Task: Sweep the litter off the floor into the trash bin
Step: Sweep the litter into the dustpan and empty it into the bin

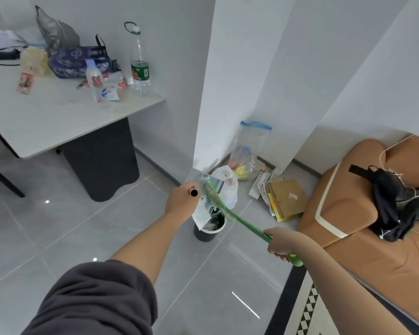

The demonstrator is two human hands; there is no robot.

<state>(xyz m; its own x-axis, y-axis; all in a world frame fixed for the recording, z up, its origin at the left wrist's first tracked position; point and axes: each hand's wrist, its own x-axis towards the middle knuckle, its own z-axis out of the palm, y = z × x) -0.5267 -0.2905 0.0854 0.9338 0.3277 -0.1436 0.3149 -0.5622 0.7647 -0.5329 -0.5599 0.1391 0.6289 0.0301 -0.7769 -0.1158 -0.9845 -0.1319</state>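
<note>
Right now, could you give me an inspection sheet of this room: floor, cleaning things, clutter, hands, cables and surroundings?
Surface: glossy grey tiled floor, with litter left in the corner.
Job's things: small dark trash bin holding crumpled paper; grey dustpan tipped above it; green broom reaching over it.
Clutter: plastic bags and cardboard piled in the corner; bottles and pouches on the white table.
Hands: left hand grips the dustpan's handle; right hand grips the broom.
Cables: black cable at the table's far end.
Surroundings: white walls; tan sofa with a black bundle on it.
</note>
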